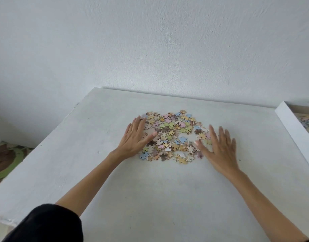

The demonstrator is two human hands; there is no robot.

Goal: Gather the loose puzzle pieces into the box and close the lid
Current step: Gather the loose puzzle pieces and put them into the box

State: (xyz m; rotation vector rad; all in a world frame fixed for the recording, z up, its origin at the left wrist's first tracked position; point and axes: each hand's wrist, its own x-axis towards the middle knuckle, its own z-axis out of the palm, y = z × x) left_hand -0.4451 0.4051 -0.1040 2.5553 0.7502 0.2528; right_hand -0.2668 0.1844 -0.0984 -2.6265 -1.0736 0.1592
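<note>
Puzzle pieces (172, 135) roundish heap | left hand (133, 139), right hand (220, 151) flat, empty, flanking

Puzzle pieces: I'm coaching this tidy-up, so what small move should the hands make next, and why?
Probably press both hands inward to bunch the puzzle pieces tighter. The left hand and right hand lie flat and open on either side of the spread pile, gripping nothing, and the box sits off to the right.

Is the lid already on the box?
No, the box at the far right stands open, with some puzzle pieces visible inside it.
</note>
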